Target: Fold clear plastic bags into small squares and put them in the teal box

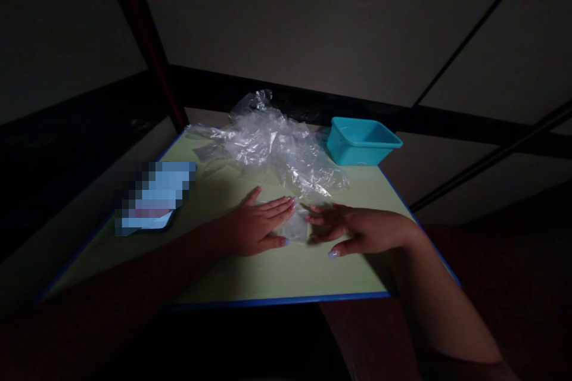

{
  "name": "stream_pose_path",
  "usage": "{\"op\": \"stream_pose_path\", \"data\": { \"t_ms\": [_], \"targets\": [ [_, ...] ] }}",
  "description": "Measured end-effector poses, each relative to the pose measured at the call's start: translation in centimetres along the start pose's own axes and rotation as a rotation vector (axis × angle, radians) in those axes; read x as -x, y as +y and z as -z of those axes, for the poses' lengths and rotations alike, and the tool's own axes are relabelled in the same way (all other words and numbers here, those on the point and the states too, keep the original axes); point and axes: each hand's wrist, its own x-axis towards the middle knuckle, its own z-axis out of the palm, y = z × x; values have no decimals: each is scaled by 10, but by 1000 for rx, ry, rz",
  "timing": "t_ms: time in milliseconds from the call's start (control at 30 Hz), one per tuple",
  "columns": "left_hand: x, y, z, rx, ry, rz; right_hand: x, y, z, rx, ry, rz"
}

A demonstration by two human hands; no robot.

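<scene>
A small, flat piece of clear plastic [295, 227], perhaps a folded bag, lies on the table between my hands. My left hand [259, 226] rests flat with its fingers stretched out over the left part of the plastic. From the other side my right hand [353, 229] reaches in, fingers spread, the tips at or just beside the plastic's right edge. Whether those tips touch it I cannot tell. Neither hand grips anything. Just beyond the hands spreads a crumpled heap of clear plastic bags [272, 143].
A turquoise plastic bin [357, 152] stands at the table's back right corner. On the left lies a phone [156, 199], its screen lit and blurred out. The pale green table [268, 280] has a blue edge. Behind it rises a panelled wall [290, 24].
</scene>
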Motion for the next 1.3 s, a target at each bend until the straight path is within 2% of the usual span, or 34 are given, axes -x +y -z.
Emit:
{"op": "stream_pose_path", "data": {
  "t_ms": [467,633,833,1300],
  "targets": [
    [0,-4,-8,-29,23,-12,-7,1,-9,-33,-10,1],
    [0,-2,-5,-13,-10,-3,-4,-1,-4,-8,-32,-75],
    [1,-1,-2,-14,-7,5,-5,1,-4,-14,32,-175],
    [0,-3,-5,-21,1,4,-7,-3,-4,-61,-6,-101]
  ]
}}
